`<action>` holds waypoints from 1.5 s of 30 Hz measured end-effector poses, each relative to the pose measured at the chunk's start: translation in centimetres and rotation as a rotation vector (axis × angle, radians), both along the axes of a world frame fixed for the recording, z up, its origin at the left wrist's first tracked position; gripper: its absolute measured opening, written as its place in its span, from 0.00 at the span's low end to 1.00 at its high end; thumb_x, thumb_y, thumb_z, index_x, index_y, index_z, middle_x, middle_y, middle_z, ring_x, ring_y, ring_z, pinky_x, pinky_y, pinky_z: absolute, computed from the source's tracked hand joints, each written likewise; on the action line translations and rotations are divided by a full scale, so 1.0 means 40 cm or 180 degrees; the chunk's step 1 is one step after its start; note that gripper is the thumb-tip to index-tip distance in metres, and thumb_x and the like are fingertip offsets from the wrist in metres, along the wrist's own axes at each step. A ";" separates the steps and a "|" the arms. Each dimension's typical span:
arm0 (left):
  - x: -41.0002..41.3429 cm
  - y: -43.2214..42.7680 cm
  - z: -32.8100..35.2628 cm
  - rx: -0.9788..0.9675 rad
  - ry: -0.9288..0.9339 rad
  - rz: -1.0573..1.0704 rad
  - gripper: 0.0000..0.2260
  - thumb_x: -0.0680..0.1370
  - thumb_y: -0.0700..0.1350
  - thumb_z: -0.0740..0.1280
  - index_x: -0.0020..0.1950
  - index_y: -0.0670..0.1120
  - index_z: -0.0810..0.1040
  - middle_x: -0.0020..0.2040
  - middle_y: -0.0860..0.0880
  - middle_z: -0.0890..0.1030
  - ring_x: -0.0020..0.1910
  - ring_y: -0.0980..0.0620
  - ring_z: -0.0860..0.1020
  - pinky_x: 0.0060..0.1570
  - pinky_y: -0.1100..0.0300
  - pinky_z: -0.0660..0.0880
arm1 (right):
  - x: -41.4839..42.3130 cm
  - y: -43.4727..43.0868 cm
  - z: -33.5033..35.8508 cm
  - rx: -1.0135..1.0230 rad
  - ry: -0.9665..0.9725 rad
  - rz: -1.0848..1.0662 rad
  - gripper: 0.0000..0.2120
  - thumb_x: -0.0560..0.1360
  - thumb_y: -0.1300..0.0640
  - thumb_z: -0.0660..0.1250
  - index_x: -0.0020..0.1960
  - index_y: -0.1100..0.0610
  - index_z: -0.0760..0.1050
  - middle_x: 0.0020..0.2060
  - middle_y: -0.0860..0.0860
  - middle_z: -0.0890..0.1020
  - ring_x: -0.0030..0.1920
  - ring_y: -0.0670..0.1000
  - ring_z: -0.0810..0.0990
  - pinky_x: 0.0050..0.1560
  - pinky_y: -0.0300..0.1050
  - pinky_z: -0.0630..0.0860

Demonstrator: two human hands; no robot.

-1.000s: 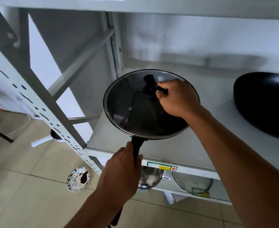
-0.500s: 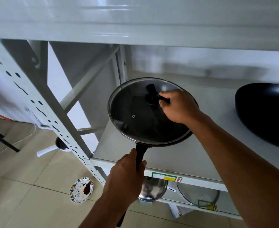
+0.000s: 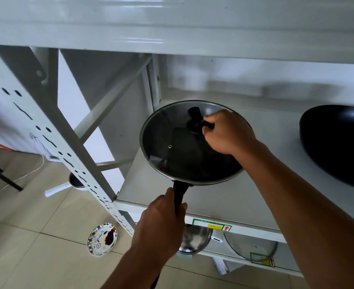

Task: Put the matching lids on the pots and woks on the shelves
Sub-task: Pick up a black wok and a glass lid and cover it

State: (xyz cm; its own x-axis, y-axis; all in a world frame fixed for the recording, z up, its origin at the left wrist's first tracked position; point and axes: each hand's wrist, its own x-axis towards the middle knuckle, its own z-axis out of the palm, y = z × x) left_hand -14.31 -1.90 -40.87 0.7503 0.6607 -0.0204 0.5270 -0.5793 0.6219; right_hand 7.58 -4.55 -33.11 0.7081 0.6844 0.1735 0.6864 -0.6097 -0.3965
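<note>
Left of the covered pan, down on the floor tiles, lie a small pot with a white handle (image 3: 76,182) and a patterned plate (image 3: 102,238), both outside the shelf frame. The left hand (image 3: 161,224) is wrapped tight around the pan handle (image 3: 179,195), which sticks out over the shelf's (image 3: 224,197) front edge. The glass lid (image 3: 172,147) sits flush on the pan's rim. Compared with a second ago, the lidded pan looks to have been pushed a little further in over the shelf. The right hand (image 3: 228,132) pinches the lid's black knob (image 3: 196,122), fingers closed on it. Right of the pan, an open black wok (image 3: 336,147) rests uncovered. Below the pan, a steel lid (image 3: 195,238) and a clear lid (image 3: 251,247) wait on the lower shelf, so more matching likely remains.
</note>
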 end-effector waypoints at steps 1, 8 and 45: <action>0.003 -0.003 0.001 0.0004 0.0011 0.0019 0.06 0.80 0.52 0.59 0.47 0.50 0.69 0.38 0.52 0.76 0.36 0.51 0.76 0.36 0.58 0.69 | 0.001 -0.003 0.002 -0.0027 0.0031 0.0017 0.19 0.76 0.49 0.64 0.67 0.46 0.75 0.61 0.53 0.81 0.62 0.58 0.77 0.58 0.50 0.75; 0.020 -0.023 0.007 0.0055 -0.0011 0.0136 0.08 0.81 0.51 0.58 0.49 0.49 0.71 0.38 0.53 0.76 0.34 0.56 0.74 0.31 0.63 0.66 | -0.006 -0.027 0.008 -0.0079 -0.0061 0.0116 0.18 0.75 0.44 0.62 0.60 0.50 0.78 0.54 0.54 0.81 0.58 0.58 0.78 0.51 0.47 0.73; 0.680 -0.925 0.151 0.0008 -0.0029 -0.1011 0.22 0.78 0.60 0.59 0.67 0.50 0.70 0.64 0.49 0.72 0.63 0.47 0.72 0.58 0.51 0.74 | 0.333 -1.181 -0.058 0.0223 -0.0019 -0.1036 0.14 0.77 0.54 0.63 0.61 0.56 0.76 0.55 0.53 0.79 0.58 0.53 0.76 0.57 0.39 0.65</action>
